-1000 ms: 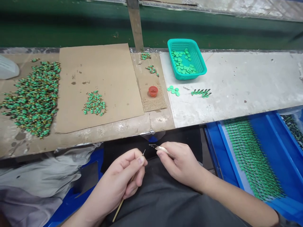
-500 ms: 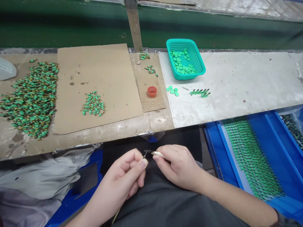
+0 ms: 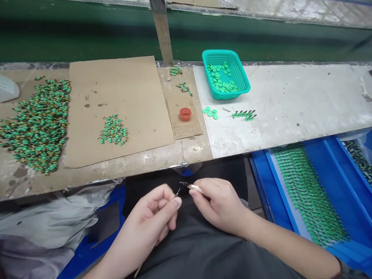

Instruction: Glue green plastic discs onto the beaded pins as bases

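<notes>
My left hand is closed, pinching a thin rod with a fine metallic tip between thumb and forefinger. The rod's pale tail end shows below the wrist. Just right of it, my right hand is closed on a slim pale-handled tool with a dark narrow end. That dark end points left, and whether it grips a small piece I cannot tell. A small gap separates the two tips, above the dark cloth on my lap.
On the bench lie a big heap of green-and-dark small parts, a smaller pile on cardboard, a red cup, green discs, dark-stemmed discs and a turquoise basket. Blue trays with rows of green parts stand right.
The two tips, at the same spot half a second ago, are now slightly apart. Both hands keep their grips. The whole view has shifted a little.
</notes>
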